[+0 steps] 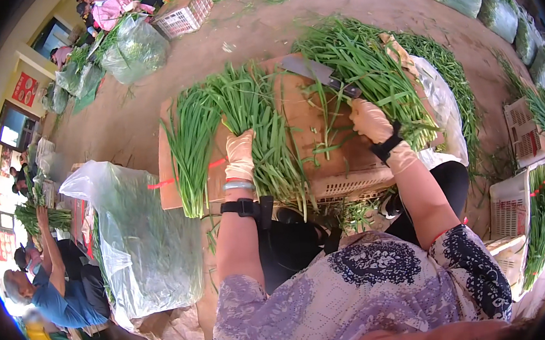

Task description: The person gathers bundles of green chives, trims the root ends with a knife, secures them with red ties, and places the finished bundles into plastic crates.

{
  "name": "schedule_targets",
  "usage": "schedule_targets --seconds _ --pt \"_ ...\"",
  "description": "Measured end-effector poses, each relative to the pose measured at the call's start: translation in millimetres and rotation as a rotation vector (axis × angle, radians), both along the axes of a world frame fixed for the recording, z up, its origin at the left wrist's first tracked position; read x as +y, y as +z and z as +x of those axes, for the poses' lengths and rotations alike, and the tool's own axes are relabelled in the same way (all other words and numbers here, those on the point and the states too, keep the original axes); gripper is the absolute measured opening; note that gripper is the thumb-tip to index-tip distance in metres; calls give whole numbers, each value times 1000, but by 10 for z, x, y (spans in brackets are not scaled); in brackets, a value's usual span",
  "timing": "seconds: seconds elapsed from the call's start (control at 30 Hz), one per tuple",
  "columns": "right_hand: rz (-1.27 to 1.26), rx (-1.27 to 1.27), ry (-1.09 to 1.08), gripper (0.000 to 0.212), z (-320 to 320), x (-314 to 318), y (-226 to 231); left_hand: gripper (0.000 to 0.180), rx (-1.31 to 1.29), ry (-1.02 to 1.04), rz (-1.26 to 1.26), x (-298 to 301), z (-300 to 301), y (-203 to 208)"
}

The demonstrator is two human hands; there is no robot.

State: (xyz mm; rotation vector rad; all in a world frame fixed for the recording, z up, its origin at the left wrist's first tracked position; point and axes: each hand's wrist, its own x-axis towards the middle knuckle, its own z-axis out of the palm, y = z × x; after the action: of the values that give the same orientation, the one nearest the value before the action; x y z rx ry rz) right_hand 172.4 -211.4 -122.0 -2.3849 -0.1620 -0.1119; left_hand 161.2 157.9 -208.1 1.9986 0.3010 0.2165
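"How is the left hand (240,156) set?"

"Gloved in something thin and pale, fingers curled in on the left edge of a thick bunch of long, flat green leaves (269,134). The fingertips are buried, so I can't tell how tightly it grips."

"Where does that bunch lie?"

"On a flat brown board (293,97), just right of a narrower bunch of slender green stalks (191,145). A thin red strip (217,164) shows on either side of that narrower one."

"And the right hand (372,121)?"

"Also pale-gloved, closed round the dark handle of a broad knife with a grey metal blade (308,68). The blade points away to the left, over the board's far side."

"Anything beside it?"

"A large heap of loose green leaves (367,64), just beyond the handle. Under the board's near edge is a pale slatted plastic crate (352,186)."
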Motion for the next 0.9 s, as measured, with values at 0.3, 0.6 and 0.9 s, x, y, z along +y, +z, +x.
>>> schedule_targets --seconds 0.3,0.6,0.9 --pt "-50 160 7 19 -232 -368 291 26 57 242 -849 -1029 -359 616" --pt "365 -86 173 25 365 511 841 63 48 189 440 -608 -335 518" --pt "-619 -2 165 44 1924 1233 -147 57 -613 -773 638 -1663 -463 1682"
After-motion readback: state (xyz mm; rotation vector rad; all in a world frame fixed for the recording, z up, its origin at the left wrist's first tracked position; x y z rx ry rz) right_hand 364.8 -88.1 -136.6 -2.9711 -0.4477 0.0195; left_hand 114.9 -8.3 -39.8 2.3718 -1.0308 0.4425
